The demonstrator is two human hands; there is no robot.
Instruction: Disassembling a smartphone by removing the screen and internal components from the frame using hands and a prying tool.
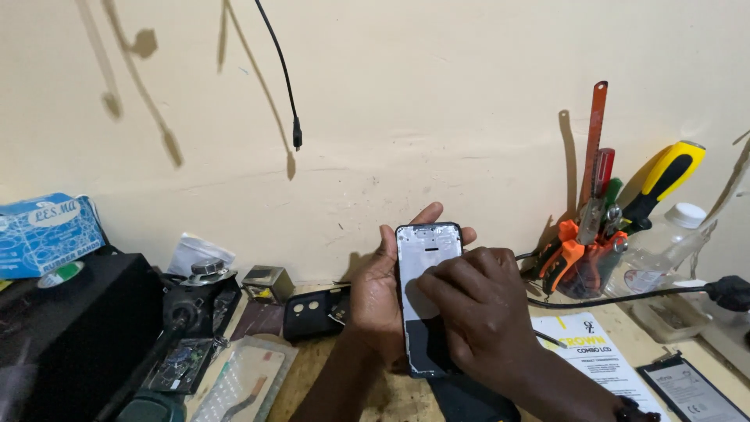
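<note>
My left hand (376,291) holds an opened phone frame (426,254) upright above the bench, fingers wrapped behind its top and left edge. The frame has a black rim and a pale, light-grey inner face. My right hand (478,312) lies over the lower half of the phone, its fingertips pressed against the inner face near the middle. The bottom part of the phone is hidden behind this hand.
A black phone back cover (316,312) lies left of my hands. A holder of tools (595,250) with pliers and screwdrivers stands at right, beside a clear bottle (664,242). A white leaflet (587,353), a black cable (625,298), a blue box (47,233) and a circuit board (178,363) surround them.
</note>
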